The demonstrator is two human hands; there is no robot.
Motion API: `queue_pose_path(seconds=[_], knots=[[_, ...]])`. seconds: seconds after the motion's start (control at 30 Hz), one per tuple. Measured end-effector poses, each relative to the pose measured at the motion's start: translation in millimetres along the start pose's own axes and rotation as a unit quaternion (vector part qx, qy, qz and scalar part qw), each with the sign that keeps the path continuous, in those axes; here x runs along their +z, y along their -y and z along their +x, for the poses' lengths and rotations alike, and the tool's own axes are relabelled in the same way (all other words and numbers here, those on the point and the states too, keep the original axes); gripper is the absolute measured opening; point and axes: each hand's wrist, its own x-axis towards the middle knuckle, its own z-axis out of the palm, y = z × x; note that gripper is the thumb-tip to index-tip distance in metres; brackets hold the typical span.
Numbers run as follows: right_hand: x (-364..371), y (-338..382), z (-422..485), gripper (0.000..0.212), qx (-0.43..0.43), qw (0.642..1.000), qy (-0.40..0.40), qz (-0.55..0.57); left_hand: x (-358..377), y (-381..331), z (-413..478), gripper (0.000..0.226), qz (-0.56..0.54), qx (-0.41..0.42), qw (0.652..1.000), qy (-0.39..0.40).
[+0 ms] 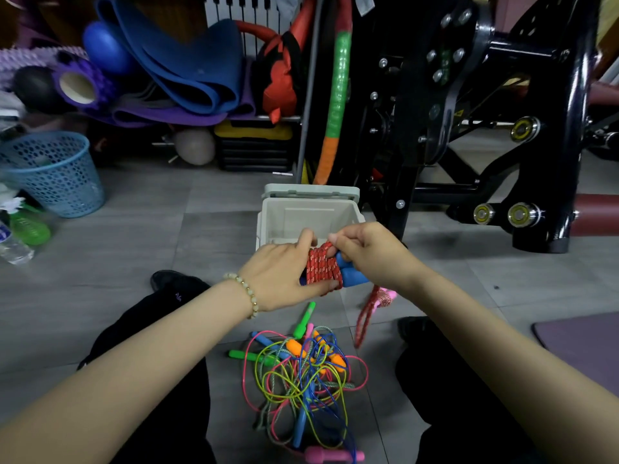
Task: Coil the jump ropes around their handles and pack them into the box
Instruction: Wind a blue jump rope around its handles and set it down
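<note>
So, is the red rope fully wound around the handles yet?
No, a loop of the red rope hangs loose below the right hand.

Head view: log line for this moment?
step: coiling | red rope: wound round blue handles | left hand: grips rope | right hand: pinches rope | box: open

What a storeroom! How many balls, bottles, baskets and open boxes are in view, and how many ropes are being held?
Balls: 3 (blue ball, black ball, beige ball)
Bottles: 2 (green bottle, clear bottle)
Blue basket: 1
Open grey box: 1
Red rope, held by left hand and right hand: 1
Total: 8
</note>
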Motion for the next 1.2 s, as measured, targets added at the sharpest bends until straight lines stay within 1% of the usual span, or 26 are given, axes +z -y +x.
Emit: queue_pose_path(seconds=[0.1, 0.17, 0.23, 0.27, 0.3, 0.37, 0.43, 0.47, 0.53, 0.57, 0.63, 0.7, 0.77, 0.83, 0.87, 0.93, 0.97, 1.03, 1.1, 1.2], knots=[[-4.2, 1.1, -0.1, 0.032, 0.005, 1.000, 0.014, 0.016, -5.0, 1.3, -0.1, 0.054, -0.055, -0.003, 0.998, 0.010], [-6.9, 1.6, 1.3, 0.030, -0.007, 1.000, 0.013, 0.004, -6.4, 4.0, -0.4, 0.050, -0.094, -0.009, 0.996, -0.001], [-13.5, 1.8, 1.5, 0.017, -0.047, 0.999, 0.015, -0.018, -7.8, 6.1, -1.1, 0.046, -0.105, -0.017, 0.994, -0.018], [-18.0, 3.8, 0.6, 0.008, -0.068, 0.997, 0.033, -0.032, -8.8, 7.0, -1.5, 0.045, -0.101, -0.017, 0.994, -0.023], [-22.6, 6.3, -0.7, 0.007, -0.086, 0.993, 0.063, -0.054, -9.6, 7.8, -2.0, 0.044, -0.098, -0.015, 0.995, -0.025], [-28.0, 11.6, -3.3, 0.013, -0.115, 0.973, 0.119, -0.159, -10.5, 9.3, -3.3, 0.042, -0.107, -0.012, 0.994, -0.022], [-30.0, 18.8, -5.8, 0.011, -0.153, 0.935, 0.119, -0.296, -12.0, 9.2, -4.0, 0.044, -0.110, -0.004, 0.994, -0.025], [-31.2, 22.3, -6.6, 0.010, -0.170, 0.919, 0.114, -0.337, -13.5, 7.8, -4.2, 0.045, -0.102, 0.004, 0.994, -0.028], [-34.7, 25.3, -6.4, 0.013, -0.196, 0.900, 0.114, -0.373, -17.1, 4.6, -4.3, 0.046, -0.084, 0.024, 0.996, -0.030], [-36.8, 25.6, -5.1, 0.014, -0.204, 0.896, 0.116, -0.376, -18.8, 3.9, -4.0, 0.046, -0.082, 0.033, 0.996, -0.028], [-41.3, 24.1, -1.8, 0.015, -0.218, 0.903, 0.119, -0.350, -21.4, 4.1, -3.4, 0.044, -0.097, 0.045, 0.994, -0.021], [-42.7, 20.1, 1.8, 0.021, -0.221, 0.918, 0.116, -0.308, -22.2, 5.0, -3.7, 0.045, -0.126, 0.046, 0.991, -0.022], [-41.9, 16.1, 4.8, 0.023, -0.200, 0.943, 0.123, -0.238, -24.7, 3.7, -4.4, 0.052, -0.148, 0.046, 0.988, -0.026], [-40.0, 12.5, 6.5, 0.024, -0.170, 0.966, 0.131, -0.144, -26.5, 2.2, -4.2, 0.058, -0.168, 0.054, 0.984, -0.023], [-39.0, 10.5, 7.1, 0.025, -0.160, 0.973, 0.132, -0.103, -26.4, 1.9, -3.7, 0.053, -0.184, 0.063, 0.981, -0.021], [-34.8, 5.4, 8.0, 0.024, -0.159, 0.978, 0.123, -0.051, -22.4, 4.4, -1.6, 0.030, -0.228, 0.082, 0.970, -0.017], [-32.1, 2.1, 9.1, 0.025, -0.162, 0.979, 0.118, -0.033, -19.8, 5.5, -0.8, 0.025, -0.249, 0.084, 0.965, -0.017], [-28.4, -4.1, 10.2, 0.026, -0.159, 0.981, 0.112, -0.009, -13.6, 7.7, -0.4, 0.024, -0.274, 0.078, 0.958, -0.021], [-27.8, -9.8, 10.8, 0.022, -0.149, 0.983, 0.108, -0.004, -9.4, 8.1, -1.7, 0.020, -0.286, 0.073, 0.955, -0.012], [-27.8, -14.9, 9.5, 0.024, -0.151, 0.984, 0.095, -0.006, -4.9, 9.7, -5.5, 0.023, -0.336, 0.051, 0.941, 0.005]])
